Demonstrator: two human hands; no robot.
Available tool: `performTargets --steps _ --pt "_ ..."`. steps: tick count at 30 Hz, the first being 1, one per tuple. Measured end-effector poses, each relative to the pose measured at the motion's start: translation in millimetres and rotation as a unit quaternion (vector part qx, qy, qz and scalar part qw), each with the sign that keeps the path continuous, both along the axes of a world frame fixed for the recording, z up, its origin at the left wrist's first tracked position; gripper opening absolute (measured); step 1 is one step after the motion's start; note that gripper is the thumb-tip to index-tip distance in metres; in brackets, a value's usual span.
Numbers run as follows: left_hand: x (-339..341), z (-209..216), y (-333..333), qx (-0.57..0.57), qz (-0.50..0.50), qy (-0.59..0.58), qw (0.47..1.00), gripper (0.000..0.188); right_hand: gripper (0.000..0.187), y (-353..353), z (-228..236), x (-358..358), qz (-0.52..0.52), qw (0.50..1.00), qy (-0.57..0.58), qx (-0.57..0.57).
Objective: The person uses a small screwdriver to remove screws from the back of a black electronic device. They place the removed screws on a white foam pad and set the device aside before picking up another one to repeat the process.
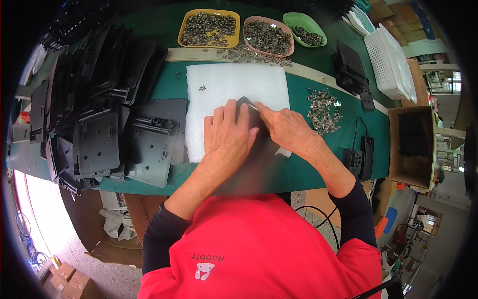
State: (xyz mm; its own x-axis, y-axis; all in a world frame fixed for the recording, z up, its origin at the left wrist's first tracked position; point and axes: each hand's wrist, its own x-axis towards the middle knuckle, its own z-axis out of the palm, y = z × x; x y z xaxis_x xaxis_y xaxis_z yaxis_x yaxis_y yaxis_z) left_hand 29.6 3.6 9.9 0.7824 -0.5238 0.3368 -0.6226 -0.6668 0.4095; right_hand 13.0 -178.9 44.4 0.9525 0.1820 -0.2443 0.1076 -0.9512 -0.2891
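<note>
A black plastic panel lies between my hands over a white foam sheet, its near end blurred. My left hand grips the panel's left side, fingers bent over its far end and thumb towards the middle. At the far right edge of the panel, my right hand is closed with its fingertips pressed together. A thin light glint shows at those fingertips; what it belongs to is too small to make out. Two or so small metal clips rest on the foam, left of the panel.
Stacked black plastic panels crowd the left side. Yellow, pink and green trays of small metal parts stand at the back. Loose metal clips lie right, near a black device, a white basket and a cardboard box.
</note>
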Motion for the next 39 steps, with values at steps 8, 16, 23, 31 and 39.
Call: performTargets --steps 8,16,23,31,39 --pt "0.3 2.8 0.6 0.005 0.001 0.05 0.999 0.057 0.041 -6.3 -14.5 -1.9 0.006 1.0 -0.012 0.024" --pt "1.5 0.9 -0.6 0.013 0.002 0.058 0.998 0.059 0.021 0.9 -1.0 4.6 -0.026 0.996 0.042 0.079" --pt "0.7 0.9 0.1 0.014 0.003 0.065 0.998 0.059 0.025 5.8 -1.6 3.4 -0.019 0.999 0.025 0.014" --pt "-1.3 -2.8 -3.8 0.018 0.008 0.053 0.998 0.055 0.05 30.0 3.7 -1.4 0.017 0.991 -0.025 -0.127" --pt "-5.2 2.8 -6.8 0.014 0.031 0.042 0.999 0.053 0.05 15.4 6.0 1.0 0.013 0.998 -0.021 -0.061"
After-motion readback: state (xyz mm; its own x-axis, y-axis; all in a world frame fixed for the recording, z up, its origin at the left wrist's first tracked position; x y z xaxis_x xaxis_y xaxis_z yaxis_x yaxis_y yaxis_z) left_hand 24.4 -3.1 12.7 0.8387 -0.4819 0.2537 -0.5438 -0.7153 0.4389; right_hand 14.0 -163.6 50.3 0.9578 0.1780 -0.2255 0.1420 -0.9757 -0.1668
